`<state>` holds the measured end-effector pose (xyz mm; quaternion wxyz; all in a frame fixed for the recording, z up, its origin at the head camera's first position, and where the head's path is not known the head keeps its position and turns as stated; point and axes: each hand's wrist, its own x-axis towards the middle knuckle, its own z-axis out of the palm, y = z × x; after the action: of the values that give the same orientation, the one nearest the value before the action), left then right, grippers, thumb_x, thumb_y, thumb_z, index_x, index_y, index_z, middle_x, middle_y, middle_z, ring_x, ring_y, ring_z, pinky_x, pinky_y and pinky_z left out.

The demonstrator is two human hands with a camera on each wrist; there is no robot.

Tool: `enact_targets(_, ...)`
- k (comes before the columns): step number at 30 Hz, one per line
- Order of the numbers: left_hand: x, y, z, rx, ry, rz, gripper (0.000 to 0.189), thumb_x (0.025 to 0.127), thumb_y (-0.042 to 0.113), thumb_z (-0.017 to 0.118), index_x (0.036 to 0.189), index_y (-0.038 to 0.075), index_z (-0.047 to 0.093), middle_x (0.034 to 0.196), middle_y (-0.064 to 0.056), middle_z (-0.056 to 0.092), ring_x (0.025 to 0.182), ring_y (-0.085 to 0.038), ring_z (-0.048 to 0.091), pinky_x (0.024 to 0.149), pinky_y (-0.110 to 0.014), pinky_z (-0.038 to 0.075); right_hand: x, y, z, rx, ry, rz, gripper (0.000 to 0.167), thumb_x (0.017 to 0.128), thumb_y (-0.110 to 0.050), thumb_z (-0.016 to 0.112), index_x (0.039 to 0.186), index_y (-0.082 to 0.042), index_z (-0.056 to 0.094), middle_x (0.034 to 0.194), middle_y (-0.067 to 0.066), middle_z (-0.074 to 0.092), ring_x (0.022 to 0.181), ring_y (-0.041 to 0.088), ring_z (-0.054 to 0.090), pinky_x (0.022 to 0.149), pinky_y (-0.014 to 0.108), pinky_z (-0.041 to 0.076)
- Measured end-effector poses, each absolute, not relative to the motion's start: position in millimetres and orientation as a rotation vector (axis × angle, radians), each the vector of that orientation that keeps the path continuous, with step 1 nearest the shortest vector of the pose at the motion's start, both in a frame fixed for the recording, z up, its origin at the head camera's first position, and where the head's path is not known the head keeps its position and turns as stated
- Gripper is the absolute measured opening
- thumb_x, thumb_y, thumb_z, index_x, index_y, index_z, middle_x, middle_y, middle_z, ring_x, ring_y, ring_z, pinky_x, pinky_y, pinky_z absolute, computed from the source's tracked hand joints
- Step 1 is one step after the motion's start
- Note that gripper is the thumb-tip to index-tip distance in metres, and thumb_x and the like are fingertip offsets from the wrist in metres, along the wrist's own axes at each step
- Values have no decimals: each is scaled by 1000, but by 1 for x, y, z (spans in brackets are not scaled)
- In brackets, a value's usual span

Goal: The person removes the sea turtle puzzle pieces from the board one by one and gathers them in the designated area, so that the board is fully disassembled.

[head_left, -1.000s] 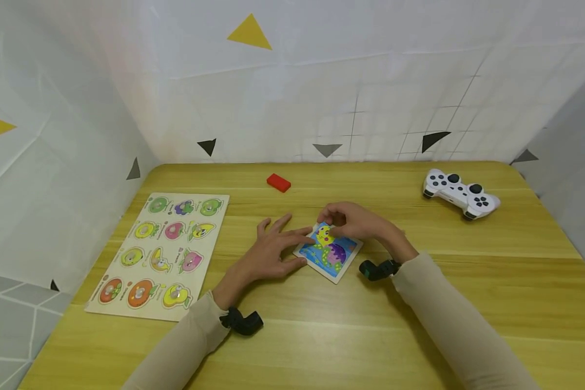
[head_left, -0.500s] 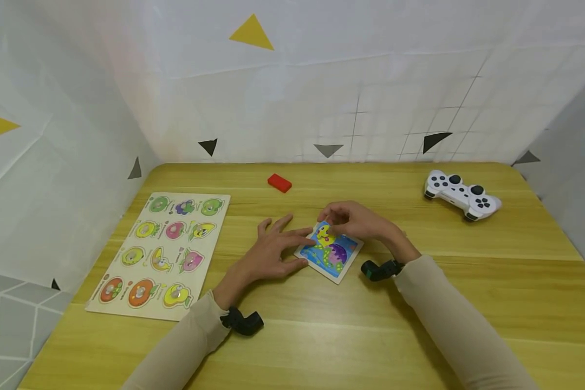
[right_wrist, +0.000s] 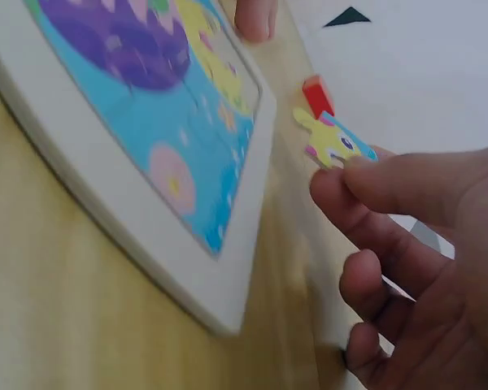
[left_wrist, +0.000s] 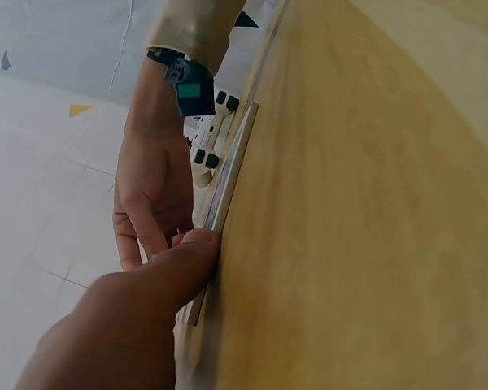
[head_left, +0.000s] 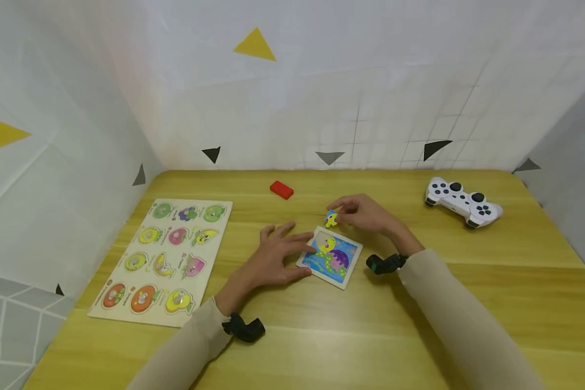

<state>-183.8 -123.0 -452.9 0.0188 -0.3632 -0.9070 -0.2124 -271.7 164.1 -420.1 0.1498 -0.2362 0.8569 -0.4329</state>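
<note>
A small square jigsaw puzzle (head_left: 353, 266) in a pale frame lies on the table, its picture a yellow animal with a purple shell on blue. My left hand (head_left: 273, 260) rests at its left corner, fingers spread, index fingertip over the frame and thumb against the near-left edge. Just beyond the far corner, my right hand (head_left: 368, 214) pinches a jigsaw piece (head_left: 330, 218) between thumb and index finger. In the right wrist view this piece (right_wrist: 335, 145) is yellow and blue with a printed eye, held above the table. A pale bare patch shows at the puzzle's far corner.
At the left lies a wooden peg board (head_left: 170, 260) with several fruit shapes. A red block (head_left: 281, 189) sits towards the back edge. The white game controller (head_left: 463, 203) stands at the back right. White patterned sheeting (head_left: 292, 103) rises behind the table.
My right hand has lifted the jigsaw piece out of the puzzle and carried it slightly away, past the far corner. My left hand stays at the puzzle's left corner. The head view has tilted slightly.
</note>
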Motion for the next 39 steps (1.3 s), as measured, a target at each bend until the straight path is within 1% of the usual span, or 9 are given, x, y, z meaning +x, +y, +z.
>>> enact_targets(5, -183, -123, -457, -1135, -2806, -668, 40, 90, 59, 68, 125, 38, 68, 160, 10, 45, 155, -39, 26, 114, -66, 16, -284, 167, -421, -666, 2529, -1145, 33, 101, -11, 59, 133, -9, 67, 114, 15, 72, 86, 22, 56, 75, 33, 45)
enact_targets(7, -184, -124, -457, -1135, -2798, -675, 40, 89, 59, 69, 123, 37, 68, 160, 9, 46, 155, -39, 26, 113, -66, 16, -288, 165, -418, -664, 2539, -1099, 33, 102, -10, 57, 134, -8, 67, 114, 15, 71, 86, 22, 54, 75, 33, 44)
enact_targets(11, -185, -124, -456, -1133, -2784, -686, 40, 88, 59, 70, 119, 36, 67, 160, 5, 46, 154, -40, 27, 113, -67, 16, -292, 162, -412, -637, 2536, -1030, 35, 103, -13, 56, 136, -7, 64, 114, 14, 68, 89, 23, 53, 78, 33, 44)
enact_targets(15, -186, -125, -455, -1118, -2803, -682, 40, 88, 62, 68, 119, 37, 66, 161, 4, 44, 155, -38, 25, 114, -66, 15, -294, 162, -411, -661, 2527, -1003, 39, 99, -16, 63, 137, -5, 63, 115, 13, 67, 98, 24, 56, 86, 35, 47)
enact_targets(19, -186, -126, -454, -1100, -2832, -675, 41, 89, 65, 64, 120, 38, 66, 162, 5, 42, 156, -36, 23, 115, -66, 14, -295, 162, -413, -723, 2530, -1005, 41, 95, -13, 71, 134, -3, 64, 108, 12, 69, 96, 23, 60, 88, 36, 50)
enact_targets(24, -187, -127, -454, -1095, -2844, -664, 40, 90, 64, 61, 121, 38, 66, 162, 6, 42, 156, -36, 23, 116, -65, 13, -297, 162, -416, -761, 2556, -1019, 38, 94, -12, 72, 131, -4, 67, 102, 11, 70, 91, 22, 62, 84, 35, 51)
enact_targets(28, -186, -126, -454, -1097, -2854, -680, 40, 92, 62, 58, 122, 37, 66, 163, 6, 41, 156, -36, 23, 116, -66, 12, -300, 162, -421, -784, 2607, -1005, 37, 94, -14, 74, 129, -6, 69, 105, 12, 68, 94, 24, 62, 86, 37, 51)
enact_targets(32, -185, -126, -454, -1096, -2864, -681, 40, 93, 62, 56, 123, 37, 65, 163, 7, 40, 157, -36, 22, 117, -65, 12, -306, 162, -425, -790, 2651, -1004, 36, 94, -16, 74, 129, -8, 71, 107, 12, 64, 99, 26, 59, 88, 38, 49)
enact_targets(39, -183, -124, -453, -1111, -2865, -691, 40, 93, 62, 56, 123, 37, 65, 163, 7, 40, 157, -35, 22, 117, -65, 13, -320, 162, -433, -807, 2672, -1068, 37, 94, -15, 74, 129, -7, 69, 108, 12, 64, 95, 26, 60, 86, 38, 49)
